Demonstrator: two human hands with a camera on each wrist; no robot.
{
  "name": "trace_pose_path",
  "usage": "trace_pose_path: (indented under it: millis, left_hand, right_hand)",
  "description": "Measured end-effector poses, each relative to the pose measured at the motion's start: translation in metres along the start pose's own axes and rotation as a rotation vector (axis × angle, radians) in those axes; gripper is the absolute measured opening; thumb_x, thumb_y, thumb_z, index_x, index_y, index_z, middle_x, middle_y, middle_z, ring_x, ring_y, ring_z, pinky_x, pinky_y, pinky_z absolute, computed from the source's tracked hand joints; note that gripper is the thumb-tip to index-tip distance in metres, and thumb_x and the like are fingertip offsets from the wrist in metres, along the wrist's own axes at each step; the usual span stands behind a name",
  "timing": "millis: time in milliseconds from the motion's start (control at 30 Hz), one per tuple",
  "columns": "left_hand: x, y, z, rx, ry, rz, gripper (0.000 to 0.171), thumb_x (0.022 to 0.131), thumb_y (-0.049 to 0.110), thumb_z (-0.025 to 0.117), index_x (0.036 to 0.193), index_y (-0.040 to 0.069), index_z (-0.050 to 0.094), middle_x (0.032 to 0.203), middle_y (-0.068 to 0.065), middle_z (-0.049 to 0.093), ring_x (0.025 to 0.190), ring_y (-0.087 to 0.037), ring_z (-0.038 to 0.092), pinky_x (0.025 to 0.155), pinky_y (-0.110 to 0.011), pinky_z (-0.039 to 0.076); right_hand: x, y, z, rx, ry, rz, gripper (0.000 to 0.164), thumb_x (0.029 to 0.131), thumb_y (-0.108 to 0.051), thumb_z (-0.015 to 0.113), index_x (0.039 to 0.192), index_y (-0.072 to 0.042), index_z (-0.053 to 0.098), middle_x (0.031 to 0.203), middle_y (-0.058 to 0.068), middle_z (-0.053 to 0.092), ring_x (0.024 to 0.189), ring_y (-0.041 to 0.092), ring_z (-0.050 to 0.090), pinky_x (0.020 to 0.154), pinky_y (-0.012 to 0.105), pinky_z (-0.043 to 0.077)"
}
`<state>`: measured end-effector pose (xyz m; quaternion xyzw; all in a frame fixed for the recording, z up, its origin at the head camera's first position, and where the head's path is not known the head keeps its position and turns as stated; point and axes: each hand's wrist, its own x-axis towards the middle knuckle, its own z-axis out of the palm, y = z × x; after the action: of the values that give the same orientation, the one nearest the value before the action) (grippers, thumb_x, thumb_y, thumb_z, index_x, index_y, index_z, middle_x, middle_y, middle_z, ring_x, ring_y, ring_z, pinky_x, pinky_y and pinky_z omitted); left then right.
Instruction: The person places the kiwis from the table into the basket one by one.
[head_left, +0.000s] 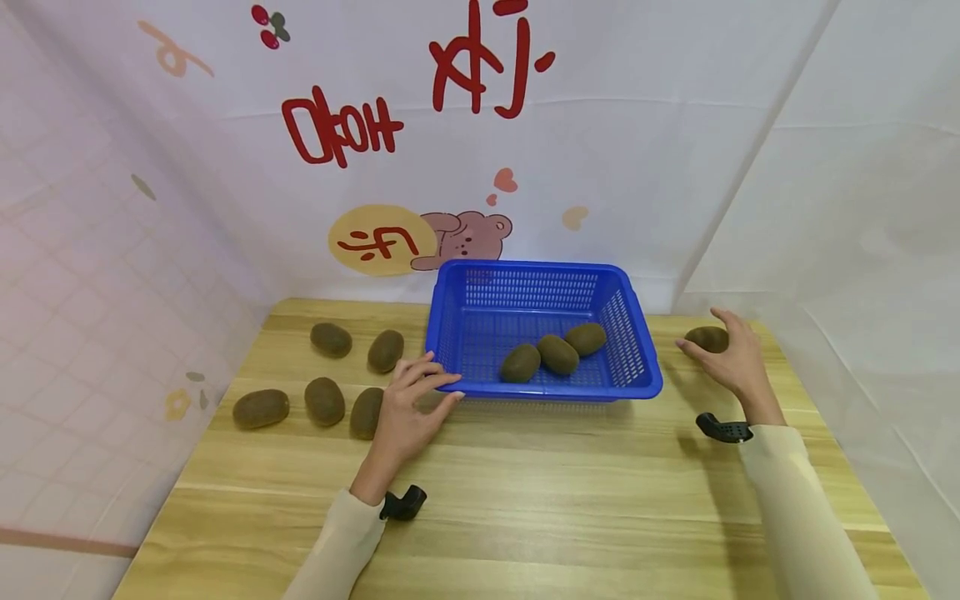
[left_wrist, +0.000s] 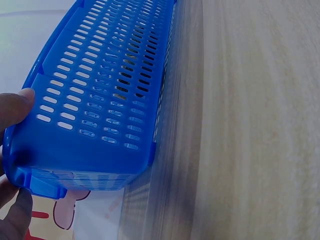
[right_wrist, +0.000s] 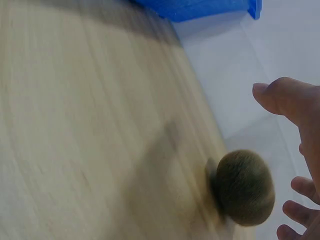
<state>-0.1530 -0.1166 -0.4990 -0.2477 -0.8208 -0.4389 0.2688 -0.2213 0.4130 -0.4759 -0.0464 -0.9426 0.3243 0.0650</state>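
On a wooden table [head_left: 562, 500], three kiwis [head_left: 557, 355] were already contained in a blue basket [head_left: 547, 391], gripped near-left by the left hand [head_left: 408, 412] — a far-right kiwi [head_left: 703, 337] was flanked by the spread, ungrasping right hand [head_left: 737, 360]; five left-side kiwis [head_left: 324, 401] were uncollected.

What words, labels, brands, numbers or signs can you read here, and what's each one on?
Upper red lettering, white backdrop: stylised, cut by the picture's top; can't read reliably.
Lower red lettering, same backdrop: too stylised to read.
Small red lettering, yellow oval on that backdrop: can't read.
Blue basket, kiwis: no readable text.
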Motion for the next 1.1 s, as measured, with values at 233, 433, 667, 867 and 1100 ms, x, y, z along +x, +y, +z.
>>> trace_pose_path:
  millis: [233,433,667,867,1100]
  left_hand:
    - [0.001,0.000,0.001,-0.007,0.006,0.016,0.023,0.082,0.014,0.087,0.104,0.012,0.082,0.106,-0.009,0.072,0.128,-0.040,0.058,0.111,-0.064,0.042]
    - [0.001,0.001,0.000,-0.001,0.004,0.010,0.023,0.082,0.015,0.087,0.104,0.014,0.082,0.106,-0.008,0.073,0.129,-0.039,0.057,0.111,-0.061,0.043]
    - [0.000,0.000,0.000,0.005,0.003,0.011,0.022,0.082,0.016,0.087,0.104,0.014,0.082,0.106,-0.007,0.073,0.128,-0.040,0.058,0.111,-0.060,0.044]
    - [0.001,0.001,0.000,0.003,0.005,0.017,0.023,0.082,0.015,0.087,0.104,0.016,0.082,0.106,-0.008,0.073,0.127,-0.041,0.058,0.110,-0.062,0.044]
    - [0.001,0.002,-0.001,0.007,0.006,0.011,0.023,0.082,0.015,0.087,0.104,0.015,0.082,0.106,-0.008,0.073,0.128,-0.041,0.057,0.110,-0.062,0.044]
  right_hand:
    - [0.007,0.018,0.003,-0.045,-0.013,0.041,0.095,0.094,-0.049,0.071,0.162,0.000,0.024,0.163,0.036,0.021,0.148,0.061,0.019,0.114,0.078,0.023]
    - [0.010,0.026,0.009,-0.036,-0.001,0.085,0.092,0.095,-0.049,0.070,0.161,-0.001,0.028,0.159,0.038,0.027,0.141,0.062,0.029,0.107,0.077,0.032]
    - [0.008,0.030,0.015,-0.018,0.034,0.109,0.082,0.097,-0.047,0.068,0.159,-0.003,0.035,0.151,0.040,0.037,0.132,0.060,0.039,0.101,0.071,0.040]
    - [0.006,0.032,0.015,0.014,0.050,0.131,0.082,0.097,-0.047,0.068,0.159,-0.004,0.035,0.153,0.039,0.037,0.135,0.059,0.038,0.106,0.072,0.038]
    - [0.006,0.026,0.014,0.029,0.055,0.137,0.083,0.096,-0.049,0.068,0.159,-0.006,0.035,0.155,0.037,0.036,0.138,0.058,0.038,0.107,0.071,0.038]
